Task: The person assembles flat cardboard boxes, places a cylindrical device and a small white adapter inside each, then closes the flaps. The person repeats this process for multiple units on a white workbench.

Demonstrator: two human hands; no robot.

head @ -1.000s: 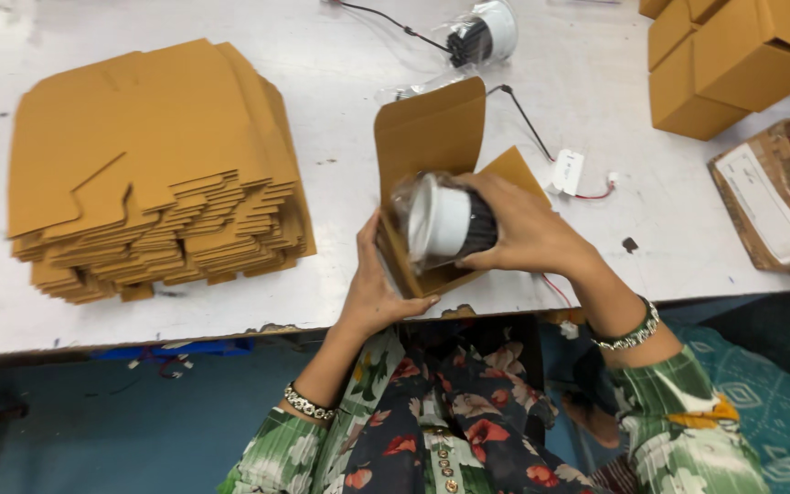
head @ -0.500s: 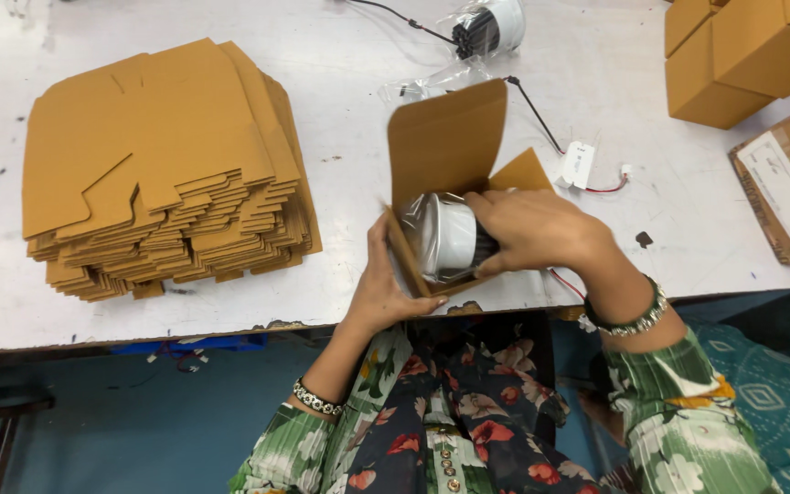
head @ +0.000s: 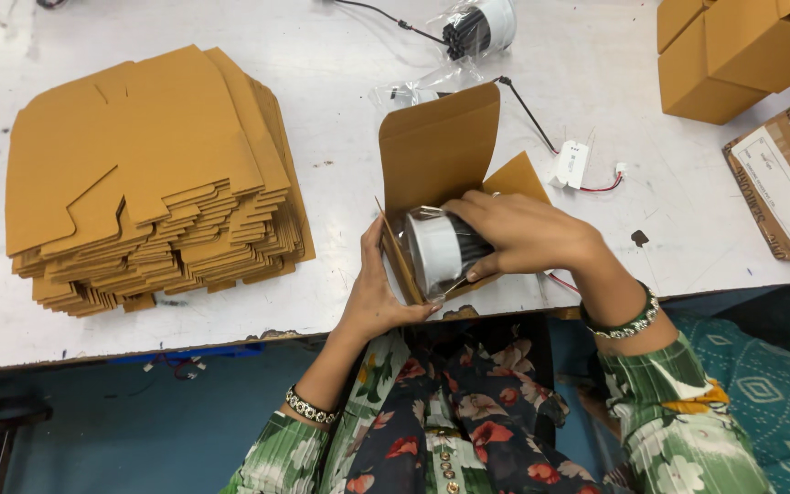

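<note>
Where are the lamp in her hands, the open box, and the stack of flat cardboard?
lamp (head: 436, 249), head view, on its white round rim.
open box (head: 439, 151), head view, on the raised lid flap.
stack of flat cardboard (head: 144, 146), head view, on the top sheet.

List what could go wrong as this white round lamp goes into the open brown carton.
1. The red and black wires trailing under the right hand might get pinched or snagged at the brown cardboard carton.
2. The white round lamp with black fins sits in a crinkly clear bag, which may catch on the edge.
3. The left hand steadies only one side; the carton might slip.
</note>
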